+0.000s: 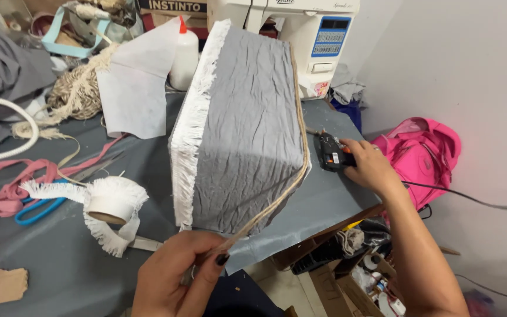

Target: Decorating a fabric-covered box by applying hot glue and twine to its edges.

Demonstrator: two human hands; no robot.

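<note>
Head view, bench inventory.

Item one: fabric-covered box (247,129), grey, creased, tipped up on the grey table cover (60,258), white fringe trim (198,100) running along its left edge.

Item two: jute cord (300,147), laid along the box's right edge and round the lower corner, its free end running down to my left hand (177,270). My thumb and fingers pinch that end, pressed together on it, just below the box's bottom corner.

Item three: glue gun (331,154), black, lying on the table just right of the box. My right hand (374,167) is closed round its handle; its cable trails off to the right.

Item four, surroundings: roll of white fringe (110,202), blue-handled scissors (39,208), pink ribbon (7,188), white glue bottle (184,56), sewing machine (306,35) behind the box, pink backpack (423,152) off the table's edge.

Hazards, as I judge them: only the cord's pull and the table steady the box, so a hard tug could tip it or peel the cord off its edge. The gun's nozzle sits near the fabric and my fingers; a careless lift could burn or smear. The cable could snag on the table's corner.
</note>
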